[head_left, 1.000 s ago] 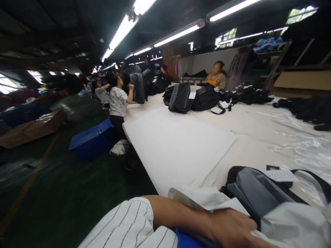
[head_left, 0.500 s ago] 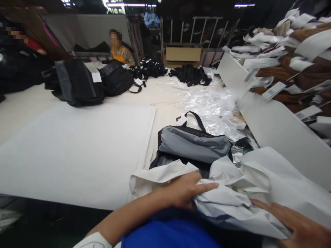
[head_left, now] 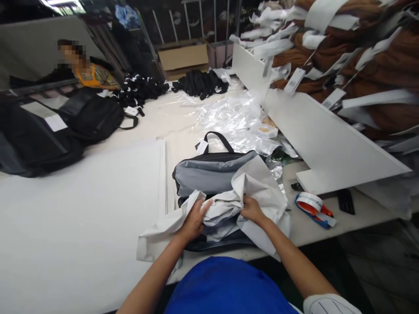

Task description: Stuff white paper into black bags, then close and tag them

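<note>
A black and grey backpack [head_left: 209, 176] lies unzipped in front of me, its handle and a white tag toward the far side. Crumpled over and into its opening is a large sheet of white paper [head_left: 262, 185], with loose ends spilling out left and right. My left hand [head_left: 194, 221] grips the bunched paper at the left of the bag, thumb and forefinger apart around a fold. On the right, my right hand [head_left: 253, 210] is closed on another fold of the same sheet, fingertips partly hidden in it.
A stack of white paper sheets [head_left: 81, 226] lies at left. Black backpacks [head_left: 91, 115] stand behind it, near a person in orange [head_left: 93, 76]. Clear plastic bags [head_left: 232, 113] lie beyond the bag. At right are a tape dispenser [head_left: 312, 207], a white board [head_left: 327, 139] and piled brown garments [head_left: 376, 61].
My view has swung right, bringing the tape dispenser into sight. My right hand has moved inward from the paper's right edge and closed on a fold; the paper is bunched tighter over the bag.
</note>
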`<state>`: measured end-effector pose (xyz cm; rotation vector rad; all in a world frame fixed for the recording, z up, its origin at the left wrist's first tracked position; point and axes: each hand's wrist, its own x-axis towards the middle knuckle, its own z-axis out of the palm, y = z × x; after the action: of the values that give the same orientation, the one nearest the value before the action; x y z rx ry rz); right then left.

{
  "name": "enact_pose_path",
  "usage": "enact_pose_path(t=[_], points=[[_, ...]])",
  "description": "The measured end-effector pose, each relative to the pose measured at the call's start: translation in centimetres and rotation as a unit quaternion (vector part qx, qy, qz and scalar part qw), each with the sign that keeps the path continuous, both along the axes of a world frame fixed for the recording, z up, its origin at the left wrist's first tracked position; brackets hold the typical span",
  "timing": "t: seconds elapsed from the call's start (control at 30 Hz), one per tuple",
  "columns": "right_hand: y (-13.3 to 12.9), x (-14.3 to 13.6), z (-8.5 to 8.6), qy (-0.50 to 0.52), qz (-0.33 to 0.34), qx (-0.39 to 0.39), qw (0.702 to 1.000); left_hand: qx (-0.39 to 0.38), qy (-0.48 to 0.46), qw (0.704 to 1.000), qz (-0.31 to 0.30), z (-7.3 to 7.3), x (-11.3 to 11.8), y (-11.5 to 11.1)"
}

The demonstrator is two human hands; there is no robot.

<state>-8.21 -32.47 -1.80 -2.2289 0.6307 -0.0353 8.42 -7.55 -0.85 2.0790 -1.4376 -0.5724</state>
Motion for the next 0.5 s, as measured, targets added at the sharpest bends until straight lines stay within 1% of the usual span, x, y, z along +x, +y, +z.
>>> enact_pose_path(t=[0.07,0.13,0.2,0.27,0.3,0.37,0.4,0.43,0.47,0.5], points=[[0.5,-2.1,-2.1,0.014,-0.011,0.017,1.0,0.023,0.035,0.999,-0.022,-1.2,-1.7,-0.2],[0.9,-4.0,-3.7,0.035,-0.007,0.057,0.998,0.044,0.073,0.995,-0.043,-2.6,-2.5,-0.7],[0.8,-5.2,-5.0,0.057,-0.016,0.106,0.993,0.059,0.11,0.991,-0.054,-4.1,-2.2,-1.8],[0.3,-5.6,-6.0,0.1,-0.04,0.122,0.987,0.076,0.138,0.986,-0.045,-5.4,-1.0,-3.3],[0.0,-5.5,-6.3,0.126,-0.046,0.12,0.984,0.086,0.146,0.985,-0.038,-5.7,-0.3,-4.0],[-0.2,-4.4,-6.8,0.149,-0.028,0.097,0.984,0.1,0.146,0.984,-0.033,-5.5,0.5,-5.0],[0.1,-3.1,-7.1,0.137,-0.012,0.075,0.988,0.099,0.139,0.984,-0.046,-5.2,0.6,-5.2],[0.8,-1.3,-7.4,0.109,0.013,0.055,0.992,0.091,0.131,0.985,-0.073,-4.9,0.5,-5.2],[1.9,1.1,-7.7,0.067,0.04,0.033,0.996,0.088,0.118,0.983,-0.106,-4.9,0.3,-5.2],[3.4,3.9,-8.1,0.014,0.067,0.015,0.998,0.085,0.098,0.984,-0.119,-5.1,0.2,-5.2]])
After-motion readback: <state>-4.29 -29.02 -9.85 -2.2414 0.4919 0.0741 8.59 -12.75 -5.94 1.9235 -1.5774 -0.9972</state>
